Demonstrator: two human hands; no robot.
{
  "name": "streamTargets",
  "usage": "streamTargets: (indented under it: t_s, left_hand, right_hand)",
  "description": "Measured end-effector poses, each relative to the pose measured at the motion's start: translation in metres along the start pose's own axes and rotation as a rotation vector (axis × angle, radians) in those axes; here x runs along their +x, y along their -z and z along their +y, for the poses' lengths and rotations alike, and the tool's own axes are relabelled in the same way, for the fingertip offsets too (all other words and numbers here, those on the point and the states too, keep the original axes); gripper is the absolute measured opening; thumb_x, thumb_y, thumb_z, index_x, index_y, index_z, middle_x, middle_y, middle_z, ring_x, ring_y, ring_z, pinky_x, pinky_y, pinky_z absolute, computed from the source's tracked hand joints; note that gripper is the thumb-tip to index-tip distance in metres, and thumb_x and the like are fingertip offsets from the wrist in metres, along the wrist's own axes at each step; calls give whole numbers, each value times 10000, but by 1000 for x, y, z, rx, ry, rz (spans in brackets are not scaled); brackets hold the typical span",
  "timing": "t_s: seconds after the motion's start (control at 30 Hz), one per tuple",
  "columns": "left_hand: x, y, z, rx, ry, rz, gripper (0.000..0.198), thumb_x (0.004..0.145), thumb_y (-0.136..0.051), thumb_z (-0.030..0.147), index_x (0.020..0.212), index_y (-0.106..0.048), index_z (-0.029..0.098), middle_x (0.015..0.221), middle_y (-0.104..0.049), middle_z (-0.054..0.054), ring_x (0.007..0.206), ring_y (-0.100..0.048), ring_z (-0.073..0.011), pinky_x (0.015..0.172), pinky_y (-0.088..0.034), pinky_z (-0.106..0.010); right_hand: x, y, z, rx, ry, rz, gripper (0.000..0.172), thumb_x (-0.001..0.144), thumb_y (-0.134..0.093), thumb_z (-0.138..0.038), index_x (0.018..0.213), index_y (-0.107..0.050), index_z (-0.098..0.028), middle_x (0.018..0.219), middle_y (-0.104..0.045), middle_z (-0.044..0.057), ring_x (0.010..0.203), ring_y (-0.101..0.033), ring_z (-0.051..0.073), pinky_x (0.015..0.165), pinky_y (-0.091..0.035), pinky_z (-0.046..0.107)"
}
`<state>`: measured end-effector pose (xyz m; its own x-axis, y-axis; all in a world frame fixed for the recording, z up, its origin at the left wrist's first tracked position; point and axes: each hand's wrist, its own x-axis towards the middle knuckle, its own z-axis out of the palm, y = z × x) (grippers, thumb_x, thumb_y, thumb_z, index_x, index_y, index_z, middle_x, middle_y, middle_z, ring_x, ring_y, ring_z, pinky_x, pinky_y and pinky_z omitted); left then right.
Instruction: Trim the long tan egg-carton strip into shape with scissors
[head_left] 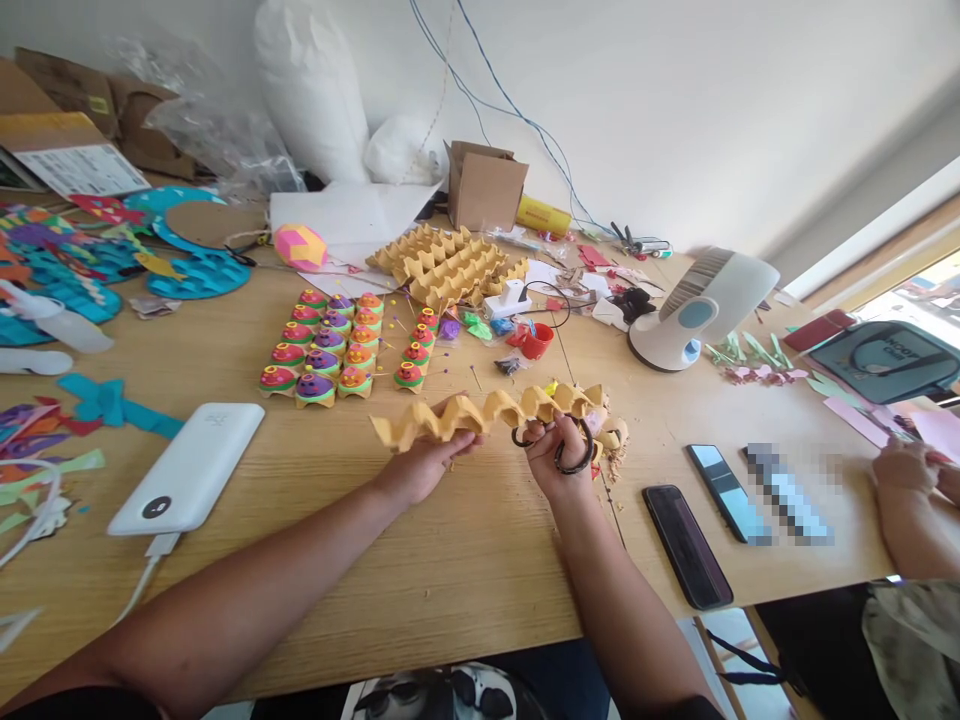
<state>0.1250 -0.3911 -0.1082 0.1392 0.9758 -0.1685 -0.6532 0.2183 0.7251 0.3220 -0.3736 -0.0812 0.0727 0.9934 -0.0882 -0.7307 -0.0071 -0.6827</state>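
Observation:
My left hand (420, 466) grips a long yellow strip of egg-carton cardboard (487, 412) from below, holding it just above the wooden table (465, 560). My right hand (559, 450) has its fingers through the black handles of a pair of scissors (574, 448), which meet the strip near its right end. Small cardboard scraps (615, 440) lie just right of that hand. Behind the strip stand rows of painted egg-carton cups (330, 345) in several colours.
A white power bank (191, 468) with a cable lies at left. Two phones (686, 545) (724, 490) lie at right, near another person's hand (904, 470). A white desk fan (697, 310), stacked egg cartons (450, 262), a cardboard box (484, 185) and coloured paper cutouts (67, 265) crowd the far side.

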Motion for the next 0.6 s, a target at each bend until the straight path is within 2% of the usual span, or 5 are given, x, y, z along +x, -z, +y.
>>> streamTargets:
  t_s: [0.1,0.27,0.37,0.47,0.6]
  left_hand:
    - [-3,3,-2,30,135,-160,546,708,-904,303,1218,-714,261,953,-779,-16,806,-748,-190,715,-590,-275]
    - [-5,10,4,-20,506,-303,335,813,-794,448,1000,-763,172,942,-786,-86,719,-726,-177,578,-534,-219]
    - [-3,11,10,-74,555,-300,450,940,-613,558,1092,-734,152,1010,-771,-116,759,-737,-199,594,-551,-247]
    - [-1,11,15,-32,570,-382,719,856,-524,802,1095,-714,151,968,-749,-165,782,-746,-272,572,-576,-323]
    - [-4,10,16,106,525,-551,656,702,-773,718,1096,-742,195,1024,-743,-163,905,-736,-313,661,-608,-387]
  right_hand:
    - [4,4,-7,14,47,-4,194,717,-805,-258,828,-647,-282,785,-714,-70,723,-665,118,712,-583,258]
    - [10,11,-15,58,-19,84,191,683,-805,-277,839,-697,-265,825,-749,-36,758,-693,146,746,-595,285]
    - [11,10,-21,75,48,63,155,708,-788,-268,831,-694,-272,798,-724,-36,738,-678,163,754,-586,332]
    - [11,10,-26,46,50,-1,142,732,-782,-314,831,-688,-275,777,-689,-42,713,-661,158,752,-566,345]
    - [13,12,-29,-1,18,-9,146,752,-745,-356,854,-689,-267,769,-675,-34,684,-644,159,696,-547,334]
